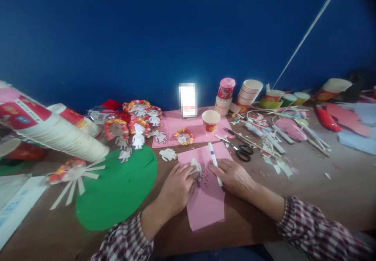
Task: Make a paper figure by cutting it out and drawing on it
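My left hand (179, 184) is closed on a small white paper cutout (196, 166), its fingers covering part of the shape. Beneath lies a pink sheet (205, 210) with dark pen marks near the cutout. My right hand (236, 178) has its fingers over a white marker (212, 152) that lies slanted along the sheet's right side. Just beyond my left hand is another white cutout (168, 154). A round paper face with a red and yellow rim (183, 137) sits farther back, beside a paper cup (210, 121).
Black-handled scissors (244, 152) lie right of the pink sheet, near paper scraps (284, 168) and pens. A green oval sheet (117, 190) is at left, with a leaning cup stack (61, 134) behind it. More cups (249, 92) stand along the blue wall (147, 38).
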Demonstrator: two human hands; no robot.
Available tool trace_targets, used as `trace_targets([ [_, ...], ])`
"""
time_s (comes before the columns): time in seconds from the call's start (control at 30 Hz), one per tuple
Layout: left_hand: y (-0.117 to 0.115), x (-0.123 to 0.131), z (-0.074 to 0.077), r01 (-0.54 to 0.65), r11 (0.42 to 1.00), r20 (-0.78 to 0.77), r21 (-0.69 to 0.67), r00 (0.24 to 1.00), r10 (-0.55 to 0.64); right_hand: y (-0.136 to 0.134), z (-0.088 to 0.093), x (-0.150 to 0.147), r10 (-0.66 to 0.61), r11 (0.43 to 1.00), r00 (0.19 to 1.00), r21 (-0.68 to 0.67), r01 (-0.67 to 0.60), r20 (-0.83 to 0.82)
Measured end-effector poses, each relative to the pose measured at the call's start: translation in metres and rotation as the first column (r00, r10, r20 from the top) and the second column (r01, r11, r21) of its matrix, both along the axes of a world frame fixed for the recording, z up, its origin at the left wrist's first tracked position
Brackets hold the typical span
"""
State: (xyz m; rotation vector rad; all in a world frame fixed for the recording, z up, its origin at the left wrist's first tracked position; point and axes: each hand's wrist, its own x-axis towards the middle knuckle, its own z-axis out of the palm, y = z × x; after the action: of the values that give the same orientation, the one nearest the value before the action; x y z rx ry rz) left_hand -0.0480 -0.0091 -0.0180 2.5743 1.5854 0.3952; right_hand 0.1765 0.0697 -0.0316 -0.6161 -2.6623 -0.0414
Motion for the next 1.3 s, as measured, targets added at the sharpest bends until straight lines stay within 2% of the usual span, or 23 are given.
trace_targets([
  [0.43, 0.001, 0.007, -0.002, 0.006, 0.999, 0.036, 0.032, 0.999, -0.008, 0.001, 0.002, 0.000, -0.008, 0.999, 1.000, 0.032, 0.008, 0.006],
  [0.57, 0.001, 0.004, 0.007, 0.008, 0.994, 0.058, 0.110, 0.998, -0.014, -0.003, 0.018, 0.002, 0.041, 0.999, 0.997, 0.021, -0.040, -0.065],
  [0.63, 0.001, 0.002, 0.015, -0.032, 0.982, 0.077, 0.185, 0.997, 0.018, -0.011, 0.033, 0.003, 0.125, 0.990, 0.985, -0.048, -0.132, -0.117],
  [0.73, 0.000, -0.001, 0.031, -0.061, 0.954, 0.069, 0.295, 0.997, 0.043, -0.028, 0.061, 0.003, 0.287, 0.930, 0.945, -0.192, -0.314, -0.156],
  [0.83, -0.005, -0.003, 0.046, 0.093, 0.943, 0.006, 0.320, 0.995, -0.100, -0.045, 0.080, 0.003, 0.383, 0.847, 0.897, -0.303, -0.437, -0.220],
  [0.93, -0.014, -0.002, 0.054, 0.187, 0.939, -0.026, 0.290, 0.982, -0.188, -0.055, 0.085, 0.001, 0.409, 0.803, 0.877, -0.357, -0.477, -0.250],
  [1.03, -0.026, 0.001, 0.052, 0.204, 0.954, -0.047, 0.218, 0.979, -0.199, -0.061, 0.081, -0.002, 0.410, 0.799, 0.882, -0.375, -0.470, -0.232],
  [1.13, -0.037, 0.004, 0.044, 0.230, 0.961, -0.081, 0.156, 0.972, -0.220, -0.064, 0.077, -0.004, 0.406, 0.813, 0.894, -0.372, -0.449, -0.191],
  [1.3, -0.055, 0.005, 0.040, 0.237, 0.961, -0.104, 0.142, 0.969, -0.224, -0.065, 0.081, -0.002, 0.471, 0.720, 0.843, -0.440, -0.537, -0.259],
])
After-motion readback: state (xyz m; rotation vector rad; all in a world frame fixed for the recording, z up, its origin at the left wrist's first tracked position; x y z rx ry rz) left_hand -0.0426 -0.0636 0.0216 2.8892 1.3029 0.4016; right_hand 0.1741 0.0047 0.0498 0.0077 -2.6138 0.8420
